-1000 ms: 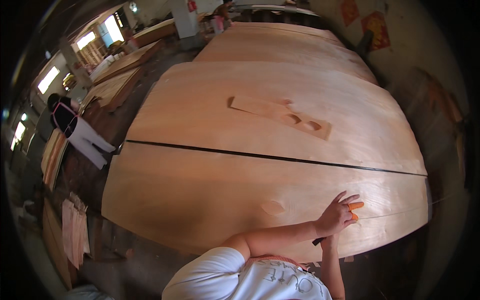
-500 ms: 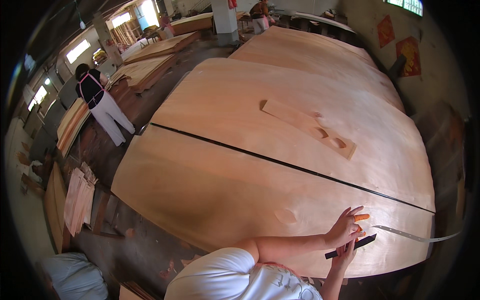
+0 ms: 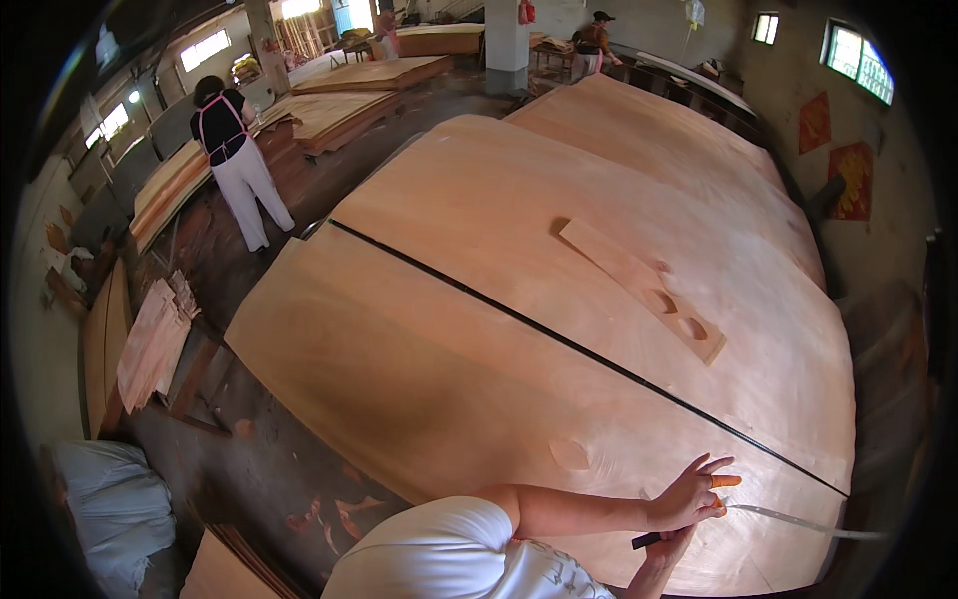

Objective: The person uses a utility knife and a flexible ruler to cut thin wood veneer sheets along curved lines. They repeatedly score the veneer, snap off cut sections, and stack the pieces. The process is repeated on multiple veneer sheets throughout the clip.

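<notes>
Both my hands are close together over a broad sheet of wood veneer (image 3: 399, 389). My left hand (image 3: 689, 497), with orange covers on some fingertips, pinches thumb and forefinger at the end of a pale perforated tape (image 3: 798, 525); its other fingers stretch out. Just below, my right hand (image 3: 671, 551) is closed round a flat black tool (image 3: 646, 540), mostly hidden by the hands. A leaf-shaped patch outline (image 3: 570, 455) shows on the veneer left of them. Beyond, a long black strip (image 3: 519, 317) lies across the sheet.
Past the strip lies a narrow veneer offcut (image 3: 629, 275) with leaf-shaped holes. Stacked veneer pieces (image 3: 157, 344) stand at left, near a pale cloth-covered bundle (image 3: 112, 509). A person in a pink-strapped apron (image 3: 228, 130) works at far left; another person (image 3: 591, 48) stands behind the sheets.
My view has shifted, and both hands sit lower in the picture. The black tool, plainly visible before, is now mostly hidden. The tape's end, earlier apart from my left fingers, now meets them.
</notes>
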`<state>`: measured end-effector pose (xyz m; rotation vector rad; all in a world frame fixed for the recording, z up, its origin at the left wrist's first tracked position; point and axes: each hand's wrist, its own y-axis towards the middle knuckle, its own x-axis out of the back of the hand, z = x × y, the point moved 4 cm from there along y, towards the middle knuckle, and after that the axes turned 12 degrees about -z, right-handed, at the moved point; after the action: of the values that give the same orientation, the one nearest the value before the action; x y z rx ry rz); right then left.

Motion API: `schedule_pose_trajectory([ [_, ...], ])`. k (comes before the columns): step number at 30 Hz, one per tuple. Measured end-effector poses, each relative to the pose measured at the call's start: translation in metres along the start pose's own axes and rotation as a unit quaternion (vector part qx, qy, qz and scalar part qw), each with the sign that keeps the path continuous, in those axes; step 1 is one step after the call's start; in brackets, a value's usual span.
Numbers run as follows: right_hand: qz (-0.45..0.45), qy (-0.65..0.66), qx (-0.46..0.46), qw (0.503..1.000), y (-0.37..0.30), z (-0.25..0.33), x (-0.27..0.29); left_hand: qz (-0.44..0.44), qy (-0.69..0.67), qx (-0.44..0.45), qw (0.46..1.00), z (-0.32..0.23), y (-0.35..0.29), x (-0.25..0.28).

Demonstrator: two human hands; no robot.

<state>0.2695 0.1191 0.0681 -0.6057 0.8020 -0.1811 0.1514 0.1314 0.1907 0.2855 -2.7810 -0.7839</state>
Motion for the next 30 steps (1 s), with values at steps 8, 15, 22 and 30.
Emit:
schedule_pose_trajectory([
  [8, -0.062, -0.183, 0.133, 0.972, -0.002, -0.026, 0.001, -0.014, -0.131, 0.173, 0.976, 0.059, -0.019, 0.005],
  [15, -0.159, -0.337, 0.187, 0.909, 0.009, -0.022, 0.002, 0.068, -0.041, 0.241, 0.967, 0.081, -0.066, 0.037],
  [22, -0.001, -0.578, 0.150, 0.802, -0.021, -0.052, -0.019, 0.006, 0.036, 0.275, 0.961, 0.082, -0.121, 0.069],
  [30, 0.096, -0.606, 0.005, 0.789, -0.033, -0.067, -0.011, -0.056, -0.091, 0.409, 0.906, 0.131, -0.184, 0.064],
])
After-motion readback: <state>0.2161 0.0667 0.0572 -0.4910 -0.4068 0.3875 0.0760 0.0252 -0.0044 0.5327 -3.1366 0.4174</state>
